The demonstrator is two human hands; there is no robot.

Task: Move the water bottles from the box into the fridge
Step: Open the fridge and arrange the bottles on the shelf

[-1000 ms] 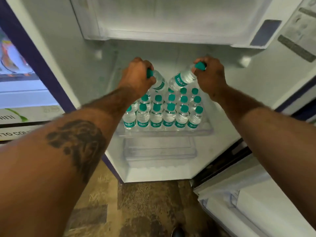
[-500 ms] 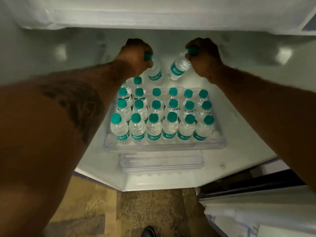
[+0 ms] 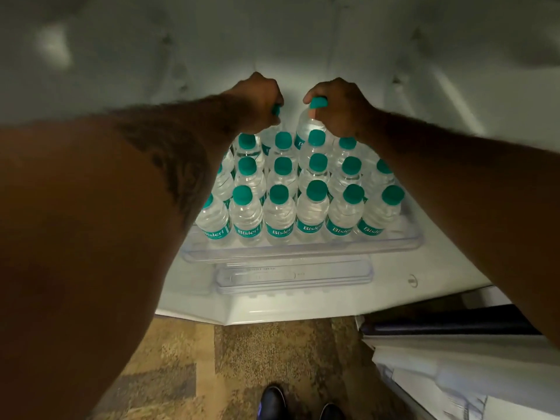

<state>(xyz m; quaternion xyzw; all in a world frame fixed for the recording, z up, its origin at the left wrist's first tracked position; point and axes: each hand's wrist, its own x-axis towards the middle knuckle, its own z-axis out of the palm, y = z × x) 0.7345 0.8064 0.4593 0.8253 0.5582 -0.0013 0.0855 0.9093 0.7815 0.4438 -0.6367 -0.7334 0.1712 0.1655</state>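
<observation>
Bottle (image 3: 306, 124) by cap in right grip (image 3: 335, 106)

The scene is dim and greenish-grey, and the brightest area is the fridge wall (image 3: 303, 50) just beyond the right hand (image 3: 339, 107) and left hand (image 3: 257, 101), with soft blurred highlights far out to either side of them. Nearer the camera than the hands, both forearms are dark and swollen by wide-angle distortion, the left one filling the frame. The bottles (image 3: 281, 189) below the hands are sharp and catch small glints, while the upper edges smear out of focus.
</observation>
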